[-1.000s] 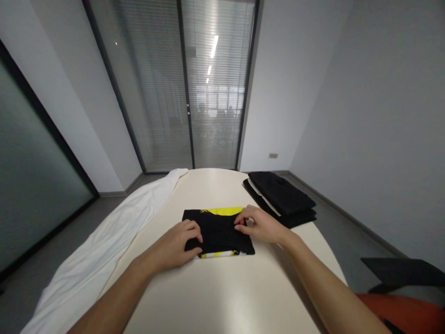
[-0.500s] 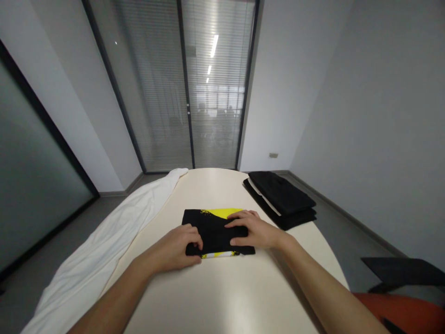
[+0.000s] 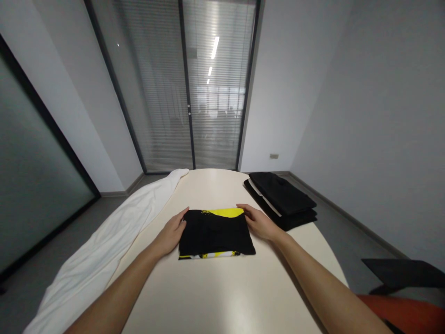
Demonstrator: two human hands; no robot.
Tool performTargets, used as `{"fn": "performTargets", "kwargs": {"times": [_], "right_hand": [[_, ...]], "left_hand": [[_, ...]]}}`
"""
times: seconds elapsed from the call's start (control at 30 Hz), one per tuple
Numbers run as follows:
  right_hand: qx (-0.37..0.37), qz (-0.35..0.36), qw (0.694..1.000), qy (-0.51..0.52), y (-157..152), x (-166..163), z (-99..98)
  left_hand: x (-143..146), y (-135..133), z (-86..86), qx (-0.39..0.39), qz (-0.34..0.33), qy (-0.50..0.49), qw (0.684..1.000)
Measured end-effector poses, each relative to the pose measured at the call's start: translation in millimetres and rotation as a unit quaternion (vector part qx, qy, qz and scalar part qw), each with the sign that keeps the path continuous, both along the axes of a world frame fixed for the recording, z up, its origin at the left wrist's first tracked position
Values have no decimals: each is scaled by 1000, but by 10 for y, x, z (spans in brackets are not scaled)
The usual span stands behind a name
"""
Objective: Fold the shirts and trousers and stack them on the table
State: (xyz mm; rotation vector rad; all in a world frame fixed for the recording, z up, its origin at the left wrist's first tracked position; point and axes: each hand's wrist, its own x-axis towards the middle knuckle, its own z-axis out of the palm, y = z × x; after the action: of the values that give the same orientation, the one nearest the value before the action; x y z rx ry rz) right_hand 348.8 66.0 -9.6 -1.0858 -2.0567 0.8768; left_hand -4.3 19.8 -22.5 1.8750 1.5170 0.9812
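At the middle of a cream oval worktop (image 3: pixel 222 287), a folded black garment with yellow print (image 3: pixel 215 232) lies flat between the left hand (image 3: pixel 172 232) and the right hand (image 3: pixel 260 223), both open with fingers stretched along its side edges and touching it. A long white cloth (image 3: pixel 104 241) drapes over the worktop's left rim, well apart. A stack of folded black clothes (image 3: pixel 283 197) sits near the right hand, and nothing lies between it and the garment.
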Motion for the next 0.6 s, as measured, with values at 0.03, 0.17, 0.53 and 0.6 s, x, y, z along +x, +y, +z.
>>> {"fn": "performTargets", "kwargs": {"times": [0.03,0.17,0.53,0.6], "right_hand": [[-5,7,1000,9,-1,-13,-3],[-12,12,1000,26,2,-17,12],[-98,57,993,46,-37,44,104],[-109,59,991,51,-38,43,112]], "left_hand": [[-5,14,-26,-3,-2,-15,1000],[-3,47,-29,-10,-6,-88,996],[32,-34,213,-114,-69,-245,960],[49,-42,235,-123,-76,-257,956]]}}
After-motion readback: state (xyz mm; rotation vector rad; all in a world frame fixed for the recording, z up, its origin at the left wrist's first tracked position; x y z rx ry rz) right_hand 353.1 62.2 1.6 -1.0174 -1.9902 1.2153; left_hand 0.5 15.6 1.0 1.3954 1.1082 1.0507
